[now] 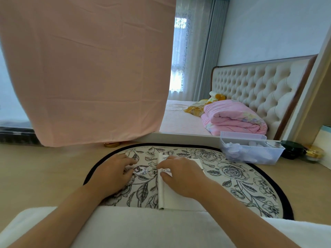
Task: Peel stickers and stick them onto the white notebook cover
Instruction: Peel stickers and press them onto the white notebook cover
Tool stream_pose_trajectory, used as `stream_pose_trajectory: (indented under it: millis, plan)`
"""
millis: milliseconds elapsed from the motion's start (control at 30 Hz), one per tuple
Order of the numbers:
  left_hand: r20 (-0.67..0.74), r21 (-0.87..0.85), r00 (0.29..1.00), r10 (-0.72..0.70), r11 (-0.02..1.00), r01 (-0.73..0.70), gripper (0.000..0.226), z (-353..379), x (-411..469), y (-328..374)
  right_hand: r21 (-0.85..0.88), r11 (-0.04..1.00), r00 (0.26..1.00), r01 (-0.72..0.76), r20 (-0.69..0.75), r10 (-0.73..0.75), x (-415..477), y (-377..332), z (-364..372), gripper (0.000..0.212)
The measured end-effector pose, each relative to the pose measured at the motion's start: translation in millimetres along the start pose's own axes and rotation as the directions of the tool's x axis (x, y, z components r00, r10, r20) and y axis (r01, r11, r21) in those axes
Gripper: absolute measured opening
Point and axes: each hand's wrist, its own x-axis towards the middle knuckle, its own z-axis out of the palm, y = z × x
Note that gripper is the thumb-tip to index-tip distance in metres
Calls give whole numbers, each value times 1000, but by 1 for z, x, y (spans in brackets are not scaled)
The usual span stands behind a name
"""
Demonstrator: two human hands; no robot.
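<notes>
- Two bare hands work side by side over a floral mat point(232, 176), which is oval with a black border and lies on a pale wooden tabletop point(44, 167).
- Left hand point(111, 174): fingers curled, with the tips on the left edge of a cartoon sticker point(140, 170) and the thumb just below it, holding it against the mat.
- Cartoon sticker: a small dark-and-white figure lying between the two hands, just left of the notebook's spine.
- White notebook point(172, 199): closed and flat on the middle of the mat, with its spine to the left and running away from the person. Much of its cover is hidden under the right hand.
- Right hand point(180, 174): rests on the notebook cover, forefinger and thumb bent toward each other near the spine. A small pale printed piece point(167, 170) sits between them; whether they actually grip it cannot be told.
- Clear plastic box point(250, 153): stands at the mat's far right edge and holds pale, whitish items.
- Dark round jar point(292, 149) and gold-lidded jar point(314, 153): stand side by side, right of the box.
- Pink cloth point(89, 68): hangs over the far left of the tabletop.
- Folded pink quilt point(232, 119): lies on a bed in front of a tufted headboard point(259, 83).
- White fabric point(125, 226): spreads across the near edge, under both forearms.
</notes>
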Motion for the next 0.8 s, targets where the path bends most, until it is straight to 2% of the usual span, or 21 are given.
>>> stream_pose_trajectory:
  millis: [133, 367, 467, 567, 667, 800]
  plan:
    - [36, -9, 999, 7, 1000, -6, 33, 4, 1, -4, 16, 1000, 1000, 13, -17, -13, 27, -17, 9, 32]
    - [75, -77, 997, -9, 997, 15, 33, 8, 4, -9, -124, 992, 999, -21, 24, 24, 64, -25, 33, 43]
    - [65, -124, 998, -14, 992, 22, 27, 8, 5, -12, -134, 991, 1000, -10, 22, 13, 70, -25, 42, 41]
    - [61, -158, 998, -13, 987, 22, 24, 6, 5, -13, -65, 998, 1000, -23, 6, 24, 70, -24, 42, 34]
    - [86, -145, 996, 0, 989, 12, 31, 4, 5, -13, 40, 998, 999, -41, -2, 41, 68, -21, 40, 28]
    - [83, -157, 996, -18, 987, 31, 21, 4, 5, -12, 219, 970, 995, -102, 36, 96, 67, -14, 39, 15]
